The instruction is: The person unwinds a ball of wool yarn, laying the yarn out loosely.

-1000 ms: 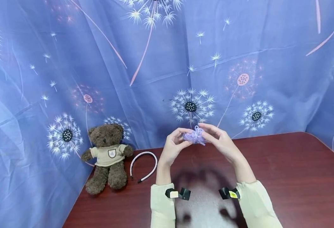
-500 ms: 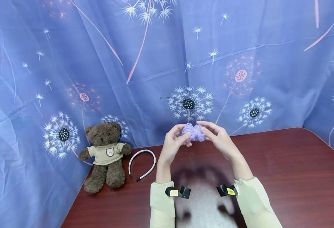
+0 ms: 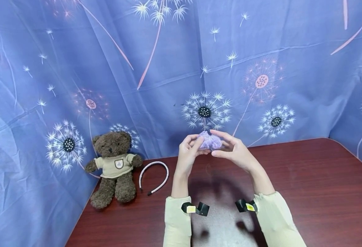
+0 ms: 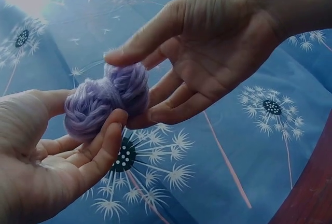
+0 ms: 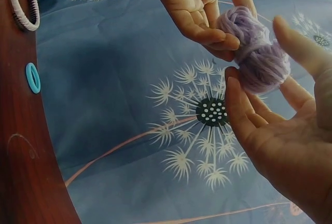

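Observation:
A small bundle of lilac yarn point(image 3: 210, 141), cinched at its middle like a bow, is raised over the far part of the table. My left hand point(image 3: 187, 153) pinches its left lobe between thumb and fingers. Around the other lobe is my right hand point(image 3: 237, 151), its thumb and index finger spread fairly straight. In the right wrist view, the right thumb point(image 5: 298, 45) stands a little off the yarn, while the fingertips lie right at its lower side. The left wrist view shows the yarn strands point(image 4: 88, 107) between both palms.
On the dark red table point(image 3: 307, 185), a brown teddy bear point(image 3: 113, 168) in a beige shirt sits at left beside a white headband point(image 3: 154, 178). A light-blue ring point(image 5: 33, 78) lies by the table's edge. Behind hangs a blue dandelion-print cloth point(image 3: 168, 113).
The yarn bundle has been turned, so its strands and cinched middle face differently. The right thumb has come away from the yarn and moved lower; the left hand keeps its hold.

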The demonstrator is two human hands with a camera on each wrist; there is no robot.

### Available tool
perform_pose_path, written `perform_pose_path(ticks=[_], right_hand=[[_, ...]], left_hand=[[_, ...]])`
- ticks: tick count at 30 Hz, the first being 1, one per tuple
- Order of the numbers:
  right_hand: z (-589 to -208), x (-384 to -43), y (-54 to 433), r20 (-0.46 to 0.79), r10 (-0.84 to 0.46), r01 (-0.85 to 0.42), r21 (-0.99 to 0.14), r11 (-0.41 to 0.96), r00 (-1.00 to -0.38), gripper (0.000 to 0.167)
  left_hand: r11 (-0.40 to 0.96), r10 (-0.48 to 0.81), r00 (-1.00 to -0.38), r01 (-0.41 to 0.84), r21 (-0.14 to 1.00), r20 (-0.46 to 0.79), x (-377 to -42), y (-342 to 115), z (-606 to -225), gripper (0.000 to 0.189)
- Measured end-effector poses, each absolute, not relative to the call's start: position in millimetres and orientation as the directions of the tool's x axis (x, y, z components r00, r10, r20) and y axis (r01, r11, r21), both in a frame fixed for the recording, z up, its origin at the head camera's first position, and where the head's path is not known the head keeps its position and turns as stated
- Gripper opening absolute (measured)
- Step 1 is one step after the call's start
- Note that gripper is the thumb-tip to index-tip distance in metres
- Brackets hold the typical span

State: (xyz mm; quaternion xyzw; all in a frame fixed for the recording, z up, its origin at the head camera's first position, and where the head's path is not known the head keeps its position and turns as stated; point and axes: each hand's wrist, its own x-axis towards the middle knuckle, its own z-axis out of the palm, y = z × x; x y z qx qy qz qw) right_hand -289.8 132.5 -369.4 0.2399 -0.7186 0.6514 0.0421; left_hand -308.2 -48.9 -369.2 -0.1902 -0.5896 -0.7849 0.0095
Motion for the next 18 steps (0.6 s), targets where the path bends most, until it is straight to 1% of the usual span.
perform_pose_path(ticks=[2,5,9,12,14,18], right_hand=[[-369.4,-290.3,132.0,0.384,-0.272,-0.409,-0.912,0.039,-0.882,0.061],[-369.7,-291.1,131.3,0.386,-0.218,-0.405,-0.913,0.048,-0.896,0.053],[-369.7,-292.2,130.9,0.379,-0.143,-0.391,-0.918,0.066,-0.914,0.046],[-370.0,-292.3,131.1,0.378,-0.114,-0.385,-0.922,0.039,-0.919,0.041],[-370.4,-292.5,131.0,0.387,-0.110,-0.390,-0.921,0.014,-0.916,0.039],[-370.4,-292.6,130.6,0.398,-0.113,-0.400,-0.916,-0.003,-0.910,0.040]], left_hand=[[-0.306,0.201,-0.932,0.232,0.923,0.301,-308.5,-47.6,-369.1,0.018],[-0.300,0.214,-0.934,0.217,0.929,0.287,-307.6,-47.5,-368.0,0.026],[-0.264,0.271,-0.918,0.219,0.940,0.290,-305.5,-49.2,-364.8,0.049],[-0.213,0.310,-0.898,0.253,0.944,0.311,-305.0,-49.6,-363.8,0.062],[-0.187,0.313,-0.887,0.294,0.937,0.340,-305.0,-48.9,-364.6,0.063],[-0.153,0.261,-0.878,0.373,0.915,0.401,-305.3,-46.7,-366.4,0.049]])
